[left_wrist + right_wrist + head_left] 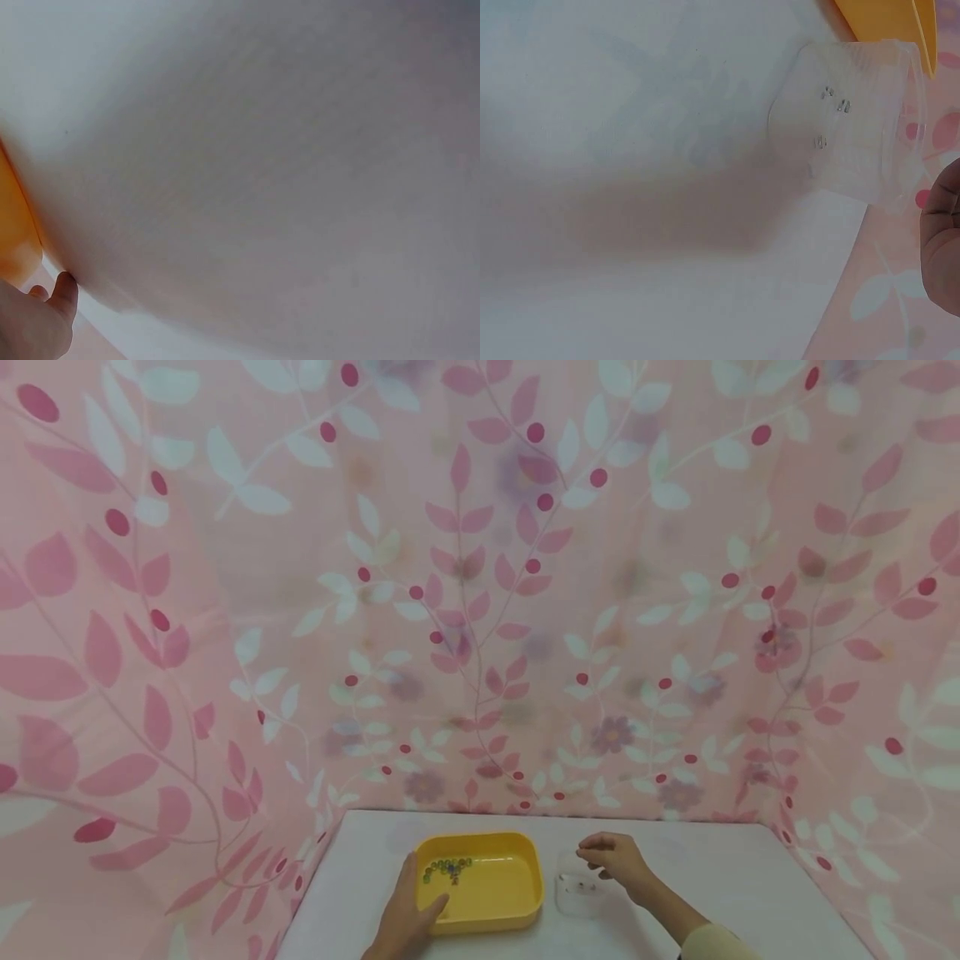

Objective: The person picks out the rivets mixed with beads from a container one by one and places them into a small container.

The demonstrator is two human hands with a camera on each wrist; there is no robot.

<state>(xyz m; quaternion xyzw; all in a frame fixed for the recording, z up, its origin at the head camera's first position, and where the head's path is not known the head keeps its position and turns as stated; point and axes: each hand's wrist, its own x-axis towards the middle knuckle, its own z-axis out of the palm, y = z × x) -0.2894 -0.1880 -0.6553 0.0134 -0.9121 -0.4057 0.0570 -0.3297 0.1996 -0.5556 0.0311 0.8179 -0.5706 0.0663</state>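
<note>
A yellow tray [517, 893] lies on the white table [735, 877], with several small coloured beads [447, 867] in its back left corner. My left hand [423, 897] holds the tray's front left corner, thumb over the rim and fingers along the outer wall. The left wrist view shows only a thumb tip [64, 289] and a strip of the tray [15, 232]. To the right of the tray stands a clear plastic cup [577, 892], also visible as the cup [847, 142] with a few tiny specks inside. My right hand [591, 857] hovers just above it with fingers curled; whether they pinch anything is hidden.
A pink curtain with a leaf print [480, 610] closes in the table at the back and both sides. Bare tabletop [630, 150] stretches to the right of the cup and in front of the tray.
</note>
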